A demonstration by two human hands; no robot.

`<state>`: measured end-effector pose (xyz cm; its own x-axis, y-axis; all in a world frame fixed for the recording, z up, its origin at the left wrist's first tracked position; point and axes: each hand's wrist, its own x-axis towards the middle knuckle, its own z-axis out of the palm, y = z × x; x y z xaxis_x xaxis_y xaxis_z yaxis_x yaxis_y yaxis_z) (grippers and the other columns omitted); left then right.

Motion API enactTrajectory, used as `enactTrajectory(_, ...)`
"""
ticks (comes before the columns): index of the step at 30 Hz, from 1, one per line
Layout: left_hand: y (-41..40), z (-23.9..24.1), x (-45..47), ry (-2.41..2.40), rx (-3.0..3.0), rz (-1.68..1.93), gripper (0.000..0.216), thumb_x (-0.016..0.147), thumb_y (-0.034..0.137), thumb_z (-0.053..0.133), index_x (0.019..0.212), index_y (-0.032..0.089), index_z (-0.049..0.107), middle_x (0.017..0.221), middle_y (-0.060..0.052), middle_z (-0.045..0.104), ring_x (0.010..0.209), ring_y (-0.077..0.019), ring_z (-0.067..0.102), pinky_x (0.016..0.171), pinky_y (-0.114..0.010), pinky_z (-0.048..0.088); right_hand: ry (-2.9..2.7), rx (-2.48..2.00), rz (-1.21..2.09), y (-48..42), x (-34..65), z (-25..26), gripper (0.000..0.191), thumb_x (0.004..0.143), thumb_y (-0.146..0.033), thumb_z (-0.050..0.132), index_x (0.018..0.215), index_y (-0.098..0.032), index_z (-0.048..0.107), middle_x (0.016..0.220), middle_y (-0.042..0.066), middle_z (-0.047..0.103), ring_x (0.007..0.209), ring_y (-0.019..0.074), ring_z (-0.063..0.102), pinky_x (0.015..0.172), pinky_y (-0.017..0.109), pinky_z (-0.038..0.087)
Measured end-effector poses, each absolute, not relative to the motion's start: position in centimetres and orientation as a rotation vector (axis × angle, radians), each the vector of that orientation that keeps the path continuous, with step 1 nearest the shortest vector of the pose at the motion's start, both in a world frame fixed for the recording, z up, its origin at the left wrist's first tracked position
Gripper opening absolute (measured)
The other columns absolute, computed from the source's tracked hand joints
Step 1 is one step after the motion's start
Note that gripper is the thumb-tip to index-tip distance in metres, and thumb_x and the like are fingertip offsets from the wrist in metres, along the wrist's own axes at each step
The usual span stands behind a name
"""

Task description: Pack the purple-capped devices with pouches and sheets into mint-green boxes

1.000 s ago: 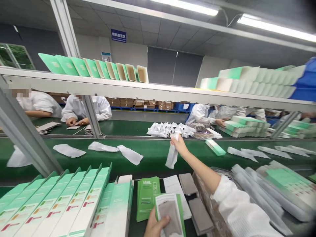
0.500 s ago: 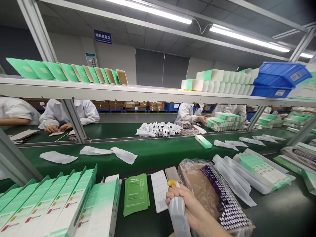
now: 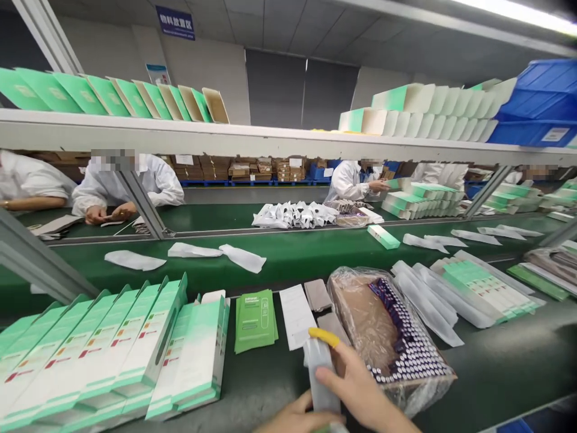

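Observation:
A narrow white pouch [image 3: 323, 374], filled out by something hidden inside, stands at the lower middle of the head view. My right hand [image 3: 358, 380] is closed on it from the right, thumb across its front and the index finger, in a yellow finger cot, over its top end. From below, my left hand [image 3: 301, 416] grips the lower part, its fingers partly cut off by the frame. Just beyond the pouch lie a white printed leaflet [image 3: 296, 313] and small grey-beige pouches [image 3: 318, 294]. A plastic-lined carton [image 3: 360, 313] of batteries [image 3: 419, 376] is right of my right hand.
Green-and-white boxes [image 3: 112, 355] stand in rows on the left, beside green booklets [image 3: 256, 322]. White pouches [image 3: 428, 304] lie at right. A green belt [image 3: 311, 255] carries more pouches and one box [image 3: 383, 236]. Overhead runs a shelf [image 3: 270, 137]; co-workers [image 3: 130, 186] sit opposite.
The view has tilted down. My left hand has come into view at the pouch's lower part. My right hand has loosened from a fist-like wrap, its index finger now stretched over the pouch's top.

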<state>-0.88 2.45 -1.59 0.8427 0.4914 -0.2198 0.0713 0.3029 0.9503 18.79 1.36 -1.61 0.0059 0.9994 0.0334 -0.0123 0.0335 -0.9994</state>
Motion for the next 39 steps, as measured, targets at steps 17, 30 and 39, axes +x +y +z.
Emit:
enactTrajectory(17,1.8,-3.7,-0.8,0.819,0.654,0.920,0.053,0.080,0.048,0.074,0.124,0.019,0.066,0.123,-0.012,0.070,0.115,-0.0315,0.062,0.096,-0.037,0.048,-1.482,-1.354,0.866,3.2,14.6,-2.0,0.043,0.084,-0.036,0.067,0.125,-0.026,0.062,0.123,0.008,0.065,0.117,0.0292,0.059,0.104,0.049,0.045)
enactTrajectory(30,1.9,-4.3,0.3,0.942,0.355,1.000,0.055,0.076,0.055,0.075,0.112,0.014,0.065,0.103,-0.012,0.075,0.094,-0.0292,0.071,0.079,-0.034,0.055,-1.599,-1.389,0.654,1.9,14.0,-5.0,0.047,0.093,-0.037,0.056,0.138,-0.027,0.047,0.151,0.008,0.040,0.144,0.0280,0.028,0.118,0.054,0.023)
enactTrajectory(39,1.2,-4.5,-0.2,0.970,1.262,0.880,0.087,0.089,0.034,0.062,0.156,0.021,0.008,0.161,-0.010,0.026,0.148,-0.0256,0.026,0.121,-0.038,0.023,-1.086,-1.280,1.355,1.8,13.7,-5.3,0.051,0.091,-0.056,0.053,0.130,-0.023,0.055,0.138,0.009,0.058,0.132,0.0268,0.049,0.113,0.042,0.035)
